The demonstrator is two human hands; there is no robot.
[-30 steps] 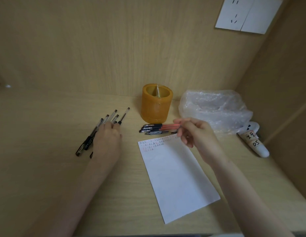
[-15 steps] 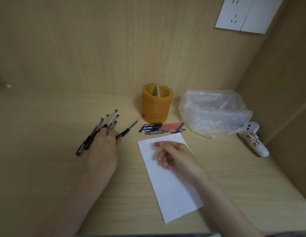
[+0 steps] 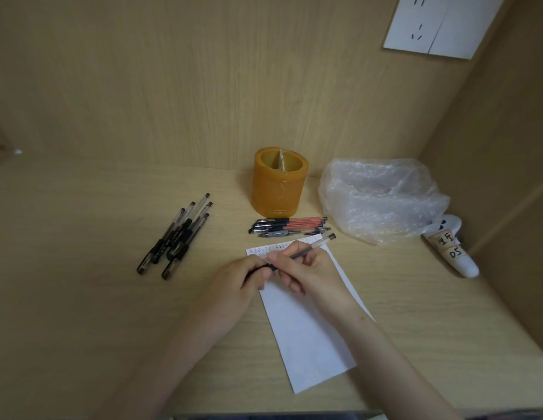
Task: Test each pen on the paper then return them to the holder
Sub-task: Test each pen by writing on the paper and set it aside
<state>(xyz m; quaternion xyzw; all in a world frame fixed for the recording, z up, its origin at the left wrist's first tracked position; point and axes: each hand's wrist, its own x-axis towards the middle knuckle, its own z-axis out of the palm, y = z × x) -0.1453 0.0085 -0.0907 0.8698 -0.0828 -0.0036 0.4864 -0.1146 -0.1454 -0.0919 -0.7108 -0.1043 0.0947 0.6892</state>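
Far left on the table [image 3: 82,268]: a loose cluster of black gel pens [image 3: 177,234], capped, apparently awaiting their turn.

Centre: our left hand [image 3: 243,283] is curled, fingertips pinching the dark end of a clear-barrelled pen [image 3: 306,249]; likely the cap, though the view is too poor to be sure. Our right hand [image 3: 306,268] pinches the same pen's barrel, its far end pointing up and right. Both hands sit over the top of the white paper [image 3: 309,334], just below the rows of test marks.

Behind: the orange holder [image 3: 279,184], apparently empty; a second row of pens, red and black [image 3: 290,226], lies between it and the paper.

Right: a crumpled plastic bag [image 3: 382,198].

We judge the step as uncapping before a test stroke. Next move calls for pulling the hands apart, then bringing the tip down onto bare paper by the existing marks.
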